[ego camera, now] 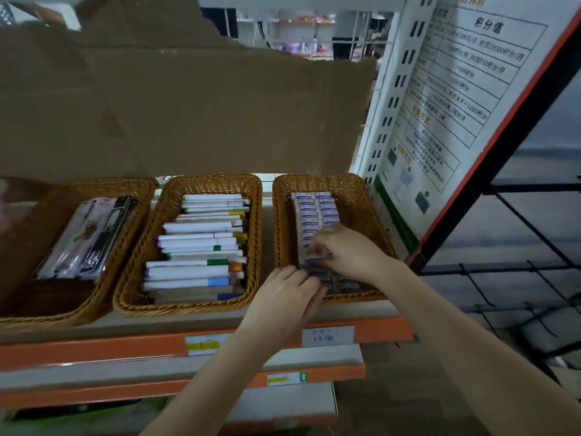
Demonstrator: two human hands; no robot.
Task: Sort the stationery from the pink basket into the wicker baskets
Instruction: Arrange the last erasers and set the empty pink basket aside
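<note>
Wicker is framing everything we are working in: three baskets are sitting in a row along the shelf [283,322], and we are reaching into the right-hand basket [371,212], the one nearest the shelf's right end. Our right hand [342,251] is pinching a small eraser [316,258] over the near part of the eraser rows [316,209]. Our left hand [287,294] is lying at the basket's near rim, fingers loosely bent towards the erasers; we cannot tell whether it is gripping anything. The pink basket is not showing anywhere in this view.

To do this well, we are probably wanting to set the eraser flat, label up, butted against the rows, while the left hand is steadying its neighbours. The pen basket [147,247] in the middle and the packet basket [103,297] towards the left end are needing no attention now.
</note>
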